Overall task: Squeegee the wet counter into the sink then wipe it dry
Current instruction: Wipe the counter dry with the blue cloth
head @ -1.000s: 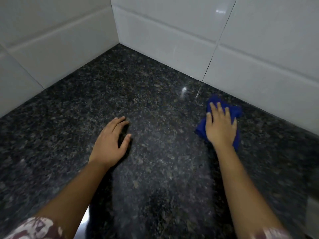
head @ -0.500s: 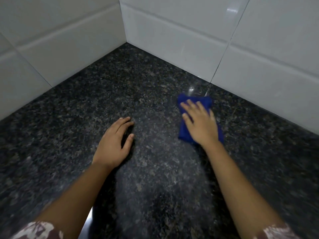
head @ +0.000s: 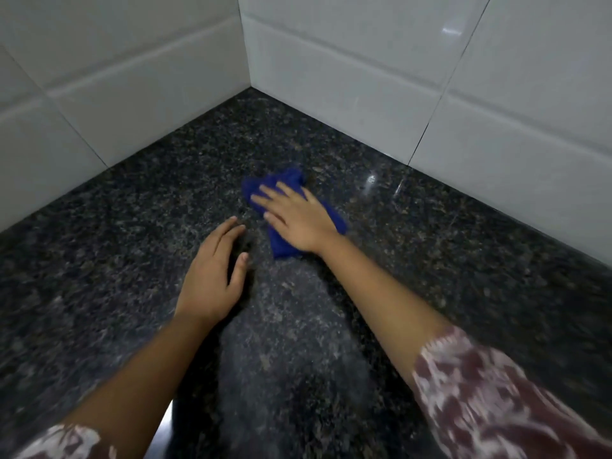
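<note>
step: dry-wipe | right hand (head: 298,220) flat, pressing cloth (head: 281,246) on worktop (head: 132,226) | left hand (head: 212,279) flat, empty, bracing | advice: overlap strokes into corner; wetness unclear, blurred

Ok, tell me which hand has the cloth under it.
The right hand: it lies flat on the blue cloth, pressing it to the counter. The left hand rests bare on the stone beside it, with nothing beneath.
</note>
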